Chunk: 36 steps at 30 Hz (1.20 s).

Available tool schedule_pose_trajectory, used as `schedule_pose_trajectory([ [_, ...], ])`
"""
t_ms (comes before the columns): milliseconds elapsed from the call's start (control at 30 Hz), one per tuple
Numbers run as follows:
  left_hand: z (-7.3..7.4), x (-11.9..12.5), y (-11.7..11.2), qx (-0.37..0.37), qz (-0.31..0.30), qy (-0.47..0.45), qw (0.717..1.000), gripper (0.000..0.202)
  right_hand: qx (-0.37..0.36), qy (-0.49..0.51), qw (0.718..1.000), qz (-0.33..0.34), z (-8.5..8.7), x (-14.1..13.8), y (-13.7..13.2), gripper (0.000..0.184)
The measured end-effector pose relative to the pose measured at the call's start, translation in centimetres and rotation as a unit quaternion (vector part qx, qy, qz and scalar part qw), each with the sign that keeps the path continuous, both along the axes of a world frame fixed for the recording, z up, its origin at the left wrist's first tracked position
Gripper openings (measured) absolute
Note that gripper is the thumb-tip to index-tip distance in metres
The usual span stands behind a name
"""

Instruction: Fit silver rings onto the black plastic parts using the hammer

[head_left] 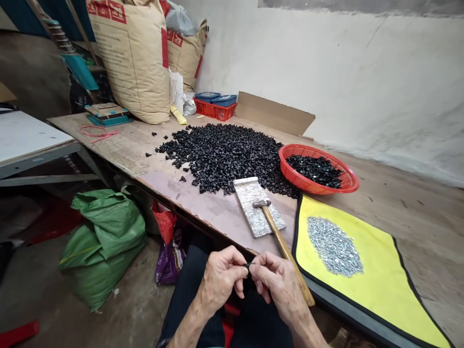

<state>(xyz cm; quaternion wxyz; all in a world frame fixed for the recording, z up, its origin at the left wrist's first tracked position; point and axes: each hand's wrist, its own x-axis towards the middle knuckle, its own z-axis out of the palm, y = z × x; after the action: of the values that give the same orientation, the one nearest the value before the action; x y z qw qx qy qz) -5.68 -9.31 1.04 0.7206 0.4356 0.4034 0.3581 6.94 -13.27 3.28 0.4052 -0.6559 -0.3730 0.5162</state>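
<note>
Over my lap, at the table's front edge, my left hand (225, 275) and my right hand (277, 280) meet fingertip to fingertip. Between them they pinch a small black part (247, 266), mostly covered by the fingers. Just beyond lies a hammer (277, 232), its head resting on a worn metal plate (255, 210) and its wooden handle reaching past my right hand. Behind the plate spreads a large heap of small black parts (228, 152). To the right, many tiny silvery metal pieces (333, 246) lie on a yellow cloth (384, 270) with black edging.
A red basket (350, 181) with black pieces stands right of the heap. At the back are a red crate (215, 110) with blue containers, a cardboard sheet (273, 113) and large paper sacks (132, 63). A green sack (105, 241) sits on the floor at left.
</note>
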Motion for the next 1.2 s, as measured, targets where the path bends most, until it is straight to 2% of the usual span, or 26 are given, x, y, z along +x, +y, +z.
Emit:
schedule_pose_trajectory([
  [100,-0.4,0.2,-0.3,-0.015,0.007,-0.008,1.000,0.005,-0.038,-0.030,0.998,0.030,0.5,0.8,0.3,0.018],
  [200,-0.6,0.3,-0.6,-0.027,0.026,-0.012,0.999,0.010,-0.005,-0.072,0.997,0.016,2.4,3.8,2.4,0.014],
  [267,-0.6,0.3,-0.7,-0.028,0.027,-0.003,0.999,0.010,0.077,-0.095,0.991,-0.054,4.4,6.9,5.0,0.012],
  [333,-0.7,0.4,-0.8,-0.026,0.018,0.008,0.999,0.008,0.151,-0.115,0.971,-0.144,6.4,10.0,8.0,0.016],
  [367,-0.8,0.4,-0.8,-0.025,0.014,0.011,1.000,0.007,0.209,-0.110,0.945,-0.225,7.1,11.2,9.3,0.023],
  [433,-1.1,0.3,-0.9,-0.027,0.008,0.014,1.000,0.006,0.229,-0.111,0.929,-0.268,7.5,12.5,11.0,0.030],
  [533,-1.5,-0.1,-0.8,-0.036,0.006,0.022,0.999,0.005,0.204,-0.130,0.938,-0.247,5.4,12.2,10.7,0.027],
  [667,-1.8,-1.1,-0.5,-0.050,0.029,0.029,0.998,0.004,0.140,-0.139,0.966,-0.168,1.4,10.1,6.7,0.028],
  [733,-2.0,-1.5,-0.4,-0.059,0.045,0.030,0.997,0.003,0.102,-0.183,0.967,-0.147,0.6,9.3,4.5,0.034],
  [833,-2.1,-1.2,-0.6,-0.083,0.063,0.015,0.994,0.001,0.064,-0.266,0.948,-0.165,0.5,8.0,2.3,0.040],
  [933,-2.2,-0.3,-1.0,-0.101,0.065,0.002,0.993,0.002,0.044,-0.258,0.955,-0.142,-0.2,5.8,1.7,0.045],
  [1000,-2.0,0.1,-1.0,-0.043,0.078,0.041,0.995,0.005,0.054,-0.223,0.969,-0.089,-1.3,4.0,1.9,0.046],
  [1067,-1.4,-0.2,-0.4,0.100,0.118,0.112,0.982,0.008,0.058,-0.199,0.977,-0.050,-2.6,2.6,2.4,0.045],
  [1133,-0.7,-1.4,1.3,0.271,0.168,0.187,0.929,0.006,0.056,-0.194,0.978,-0.045,-3.5,1.9,2.8,0.046],
  [1200,0.1,-3.5,4.2,0.381,0.224,0.262,0.858,0.015,0.050,-0.188,0.979,-0.057,-4.0,1.8,3.0,0.047],
])
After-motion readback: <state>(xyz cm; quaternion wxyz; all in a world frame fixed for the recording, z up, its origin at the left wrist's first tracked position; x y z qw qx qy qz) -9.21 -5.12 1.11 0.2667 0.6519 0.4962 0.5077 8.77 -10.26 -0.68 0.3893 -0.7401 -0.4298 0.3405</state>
